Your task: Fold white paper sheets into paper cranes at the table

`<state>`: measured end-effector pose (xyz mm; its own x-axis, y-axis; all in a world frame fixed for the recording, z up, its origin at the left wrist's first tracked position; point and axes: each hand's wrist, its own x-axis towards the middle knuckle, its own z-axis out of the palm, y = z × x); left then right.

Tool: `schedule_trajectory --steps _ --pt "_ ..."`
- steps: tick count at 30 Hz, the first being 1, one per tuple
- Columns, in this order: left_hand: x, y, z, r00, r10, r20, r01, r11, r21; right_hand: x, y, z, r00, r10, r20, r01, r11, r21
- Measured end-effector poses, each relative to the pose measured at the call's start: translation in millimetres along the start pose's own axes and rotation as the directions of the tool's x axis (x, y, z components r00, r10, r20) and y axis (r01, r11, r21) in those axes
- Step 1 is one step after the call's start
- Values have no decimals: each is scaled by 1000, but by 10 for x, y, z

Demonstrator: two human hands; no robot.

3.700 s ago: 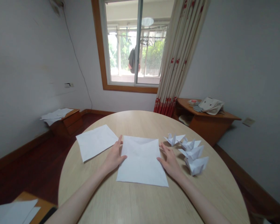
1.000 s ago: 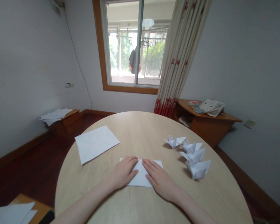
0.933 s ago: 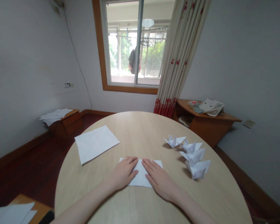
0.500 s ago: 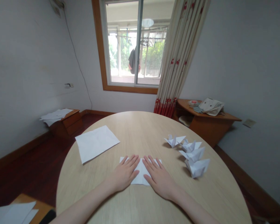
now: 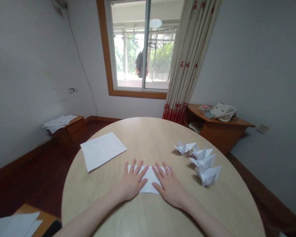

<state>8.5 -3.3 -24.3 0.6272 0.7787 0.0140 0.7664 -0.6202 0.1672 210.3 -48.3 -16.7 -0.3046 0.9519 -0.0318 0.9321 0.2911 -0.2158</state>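
Note:
A small sheet of white paper (image 5: 150, 180) lies flat on the round wooden table (image 5: 148, 131), close in front of me. Across its left part rests my left hand (image 5: 132, 182), palm down with the fingers spread. My right hand (image 5: 169, 184) lies the same way on the right part, fingers apart. Between the two hands a middle strip of the paper shows; its side edges are mostly covered. Neither hand grips anything.
Several folded paper cranes (image 5: 204, 163) stand at the table's right side. A larger white sheet (image 5: 103, 150) lies at the left. More paper (image 5: 17, 225) is on a wooden surface at lower left. Beyond the table are a small cabinet (image 5: 75, 130) and a corner desk (image 5: 227, 131).
My fingers have spread wider on the paper, with the left fingertips reaching slightly past its far edge. The paper stays in place between and under the hands.

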Motion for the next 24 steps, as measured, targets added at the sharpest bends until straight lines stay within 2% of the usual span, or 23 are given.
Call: schedule_trajectory --steps 4,10,17,24 --pt "-3 -45 -3 999 30 -18 -29 999 35 6 35 14 1000 -5 -16 5 1000 5" --pt "14 -167 -36 984 176 -6 -176 984 -8 13 97 -24 998 -69 15 68 997 28" --pt "-7 -177 -203 971 225 86 -214 969 -128 -9 123 -84 993 -105 49 101 992 73" --pt "-12 -210 -308 961 261 90 -236 946 -221 -43 130 -149 987 -137 86 129 987 97"
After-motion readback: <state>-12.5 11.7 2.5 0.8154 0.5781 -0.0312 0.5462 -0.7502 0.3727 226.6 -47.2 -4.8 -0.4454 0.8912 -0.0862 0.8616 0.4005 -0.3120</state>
